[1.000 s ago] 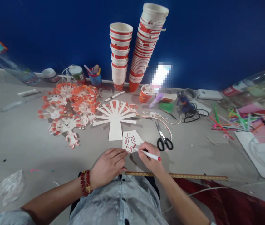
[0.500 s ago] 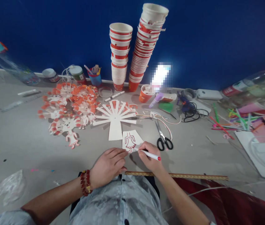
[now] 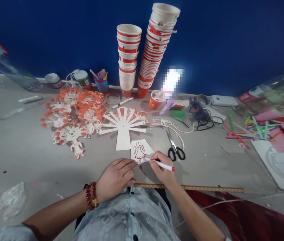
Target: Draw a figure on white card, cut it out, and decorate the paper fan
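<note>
A white piece of paper carries a figure in a dress outlined in dark red. My right hand pinches a white marker with a red end, its tip close to the drawing's lower right. Lying flat with fingers stretched, my left hand touches the paper's lower left edge with its fingertips. Just behind the paper rests a white cut-paper piece with fanned strips. Black-handled scissors lie open to the right of the paper.
Cut-out paper figures with orange tips pile up at the left. Two tall stacks of paper cups stand by the blue wall. A patterned strip runs along the table's front edge. Coloured scraps and bottles crowd the right.
My right hand and the marker have shifted slightly to the right. My left hand stays in place on the paper's edge.
</note>
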The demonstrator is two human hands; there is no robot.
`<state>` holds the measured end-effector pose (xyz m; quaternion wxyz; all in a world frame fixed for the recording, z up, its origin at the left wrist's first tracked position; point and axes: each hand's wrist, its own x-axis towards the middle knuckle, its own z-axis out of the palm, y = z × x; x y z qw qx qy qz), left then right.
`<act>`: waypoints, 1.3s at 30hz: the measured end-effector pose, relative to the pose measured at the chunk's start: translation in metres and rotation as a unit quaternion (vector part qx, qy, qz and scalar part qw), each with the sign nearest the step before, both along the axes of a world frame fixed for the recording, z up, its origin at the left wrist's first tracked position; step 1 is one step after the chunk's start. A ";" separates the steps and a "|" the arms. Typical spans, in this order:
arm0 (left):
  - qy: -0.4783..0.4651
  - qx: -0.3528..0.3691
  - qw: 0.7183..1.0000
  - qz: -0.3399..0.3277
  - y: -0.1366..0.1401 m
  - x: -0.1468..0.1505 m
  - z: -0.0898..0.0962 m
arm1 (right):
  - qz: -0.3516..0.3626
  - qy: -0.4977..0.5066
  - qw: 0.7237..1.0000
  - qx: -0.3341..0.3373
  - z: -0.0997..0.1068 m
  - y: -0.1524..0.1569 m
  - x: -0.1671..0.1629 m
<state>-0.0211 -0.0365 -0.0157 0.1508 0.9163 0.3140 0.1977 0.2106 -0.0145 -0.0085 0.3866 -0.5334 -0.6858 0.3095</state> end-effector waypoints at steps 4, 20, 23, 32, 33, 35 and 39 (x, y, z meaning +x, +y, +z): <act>-0.001 -0.002 1.000 0.001 0.000 0.000 0.001 | 0.007 -0.016 1.000 0.006 0.002 0.001 0.000; -0.004 0.008 1.000 0.000 0.001 0.001 0.000 | 0.021 -0.018 0.999 0.019 -0.003 0.002 0.000; -0.002 0.009 1.000 0.000 0.001 0.001 0.000 | 0.021 -0.023 0.999 0.020 -0.004 0.002 0.000; 0.001 0.005 1.000 -0.002 0.000 0.000 -0.001 | 0.027 -0.023 0.999 0.022 -0.002 0.002 0.000; 0.002 0.004 1.000 -0.002 0.000 0.000 -0.001 | 0.027 -0.023 0.999 0.023 -0.001 0.002 -0.001; 0.001 0.003 1.000 -0.001 0.000 0.000 -0.001 | 0.029 -0.024 0.999 0.025 -0.001 0.002 -0.001; -0.002 0.004 1.000 0.002 0.001 0.001 0.000 | 0.028 -0.025 0.999 0.023 -0.001 0.002 -0.001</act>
